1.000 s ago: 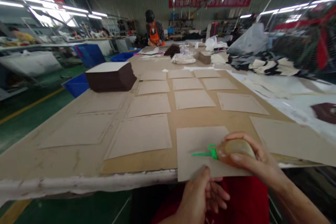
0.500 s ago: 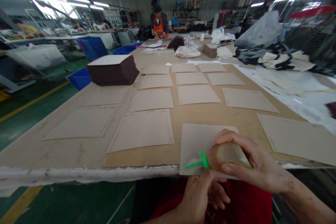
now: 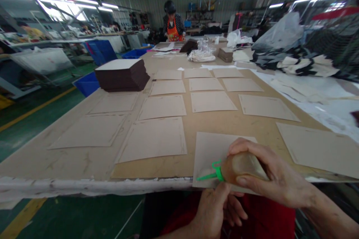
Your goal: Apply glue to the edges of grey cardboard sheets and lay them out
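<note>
My right hand [image 3: 269,173] is wrapped round a squeeze bottle [image 3: 241,166] of brownish liquid, tilted on its side. Its green nozzle [image 3: 207,176] points left, low over the near left part of a grey-beige sheet [image 3: 209,149] at the table's front edge. My left hand [image 3: 214,205] is below that edge, its thumb and a finger pinching the sheet's near edge beside the nozzle's base, with the other fingers loosely curled underneath. Similar flat sheets [image 3: 157,136] lie in rows on the brown board beyond and to the left, and another sheet [image 3: 319,147] lies at the right.
A stack of dark brown pieces [image 3: 123,76] with a pale top stands at the back left beside a blue bin [image 3: 85,84]. Plastic bags [image 3: 203,52] and fabric scraps [image 3: 308,63] lie farther back. A person in an orange apron [image 3: 173,30] stands at the far end.
The view has shifted slightly, while both hands, the bottle and the held sheet keep nearly the same positions. At the far end, the person has straightened a little.
</note>
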`<state>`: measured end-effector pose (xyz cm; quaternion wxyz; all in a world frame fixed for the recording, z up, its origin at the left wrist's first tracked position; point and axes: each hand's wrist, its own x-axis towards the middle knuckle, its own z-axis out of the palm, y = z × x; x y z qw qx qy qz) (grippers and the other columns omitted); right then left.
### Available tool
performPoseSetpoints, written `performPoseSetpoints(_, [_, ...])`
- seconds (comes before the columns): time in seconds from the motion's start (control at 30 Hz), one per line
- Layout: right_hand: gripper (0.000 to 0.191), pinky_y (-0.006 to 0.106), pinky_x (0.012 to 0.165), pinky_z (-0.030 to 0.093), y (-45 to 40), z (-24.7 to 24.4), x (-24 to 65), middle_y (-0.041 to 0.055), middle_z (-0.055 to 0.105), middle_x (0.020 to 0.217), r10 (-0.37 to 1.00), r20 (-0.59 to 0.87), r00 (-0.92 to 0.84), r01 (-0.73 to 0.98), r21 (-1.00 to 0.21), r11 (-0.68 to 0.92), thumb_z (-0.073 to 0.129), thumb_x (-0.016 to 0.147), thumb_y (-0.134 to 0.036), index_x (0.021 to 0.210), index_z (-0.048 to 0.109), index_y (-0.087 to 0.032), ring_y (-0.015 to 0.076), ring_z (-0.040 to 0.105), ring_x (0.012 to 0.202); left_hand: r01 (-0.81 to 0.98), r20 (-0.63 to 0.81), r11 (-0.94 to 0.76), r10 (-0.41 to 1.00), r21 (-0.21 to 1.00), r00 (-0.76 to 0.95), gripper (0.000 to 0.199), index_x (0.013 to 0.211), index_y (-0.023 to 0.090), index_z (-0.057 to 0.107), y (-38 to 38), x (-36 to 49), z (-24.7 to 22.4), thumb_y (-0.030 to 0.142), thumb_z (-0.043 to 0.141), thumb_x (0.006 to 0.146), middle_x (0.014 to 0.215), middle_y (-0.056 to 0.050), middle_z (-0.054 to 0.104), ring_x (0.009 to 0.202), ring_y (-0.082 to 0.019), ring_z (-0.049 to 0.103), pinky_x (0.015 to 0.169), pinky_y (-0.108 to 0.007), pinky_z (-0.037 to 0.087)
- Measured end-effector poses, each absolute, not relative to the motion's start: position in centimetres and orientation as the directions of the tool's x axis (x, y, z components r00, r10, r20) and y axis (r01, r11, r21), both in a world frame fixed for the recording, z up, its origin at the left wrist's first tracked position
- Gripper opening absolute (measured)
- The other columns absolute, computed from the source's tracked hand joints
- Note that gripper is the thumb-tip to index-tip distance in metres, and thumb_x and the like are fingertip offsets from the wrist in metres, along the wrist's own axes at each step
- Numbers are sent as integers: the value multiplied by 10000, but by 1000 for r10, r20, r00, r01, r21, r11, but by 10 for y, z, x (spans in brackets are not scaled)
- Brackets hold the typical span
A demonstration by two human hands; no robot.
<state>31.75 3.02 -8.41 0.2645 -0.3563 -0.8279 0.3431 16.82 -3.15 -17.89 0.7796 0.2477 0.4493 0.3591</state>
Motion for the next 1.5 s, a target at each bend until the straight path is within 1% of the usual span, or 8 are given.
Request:
performPoseSetpoints(0.2, [268, 335, 749, 432, 53, -93, 314, 14, 581, 1036, 887, 190, -421, 604, -670, 431, 631, 854, -355, 1076, 521, -253, 199, 558, 876, -321, -511, 613, 785, 722, 351, 759, 834, 43, 668, -29, 167, -183, 748, 449, 658, 490, -44, 589, 343, -74, 434, 376, -207, 210])
performPoseSetpoints(0.43, [305, 329, 748, 441, 47, -82, 317, 18, 595, 1017, 795, 115, -595, 510, -711, 485, 645, 837, -393, 1089, 537, -259, 217, 562, 897, -308, -466, 593, 790, 744, 397, 753, 875, 54, 658, -29, 165, -193, 753, 429, 715, 527, -45, 606, 374, -84, 451, 382, -208, 229])
performPoseSetpoints(0.63, [268, 334, 753, 417, 58, -84, 315, 22, 587, 1001, 872, 170, -460, 606, -658, 448, 630, 848, -377, 1058, 537, -238, 212, 552, 885, -287, -495, 619, 771, 731, 401, 771, 900, 53, 664, -30, 164, -194, 766, 427, 725, 576, -75, 645, 407, -95, 452, 445, -229, 276])
performPoseSetpoints(0.83, [288, 305, 731, 422, 58, -81, 317, -8, 587, 984, 805, 103, -585, 520, -714, 469, 633, 844, -396, 1076, 536, -257, 188, 556, 862, -297, -482, 631, 756, 716, 444, 818, 912, 55, 653, -29, 163, -197, 811, 461, 665, 557, -54, 624, 424, -103, 464, 452, -234, 284])
performPoseSetpoints(1.03, [283, 311, 697, 395, 82, -83, 308, 13, 597, 936, 897, 232, -375, 667, -605, 435, 642, 833, -370, 1047, 534, -218, 195, 549, 814, -296, -514, 642, 754, 707, 409, 861, 882, 46, 675, -28, 164, -193, 840, 488, 607, 507, -36, 581, 395, -94, 430, 430, -234, 236])
performPoseSetpoints(1.23, [275, 298, 670, 400, 90, -79, 304, 11, 602, 923, 860, 211, -465, 627, -607, 488, 641, 830, -384, 1029, 547, -219, 184, 553, 780, -318, -526, 647, 756, 693, 389, 828, 861, 46, 699, -29, 165, -193, 817, 524, 613, 490, -47, 583, 403, -101, 449, 443, -233, 248])
performPoseSetpoints(1.4, [271, 302, 670, 395, 94, -80, 304, 8, 606, 874, 895, 251, -369, 671, -595, 444, 648, 821, -375, 1018, 554, -214, 184, 549, 759, -340, -537, 659, 747, 670, 392, 804, 846, 45, 711, -29, 166, -200, 798, 535, 628, 491, -54, 595, 408, -99, 468, 446, -226, 255])
performPoseSetpoints(1.5, [291, 296, 655, 393, 96, -79, 305, -6, 603, 840, 885, 195, -422, 640, -628, 443, 658, 809, -390, 1020, 555, -218, 179, 549, 735, -355, -531, 667, 740, 655, 412, 796, 839, 45, 711, -28, 166, -203, 793, 549, 622, 495, -61, 605, 418, -102, 467, 453, -225, 261])
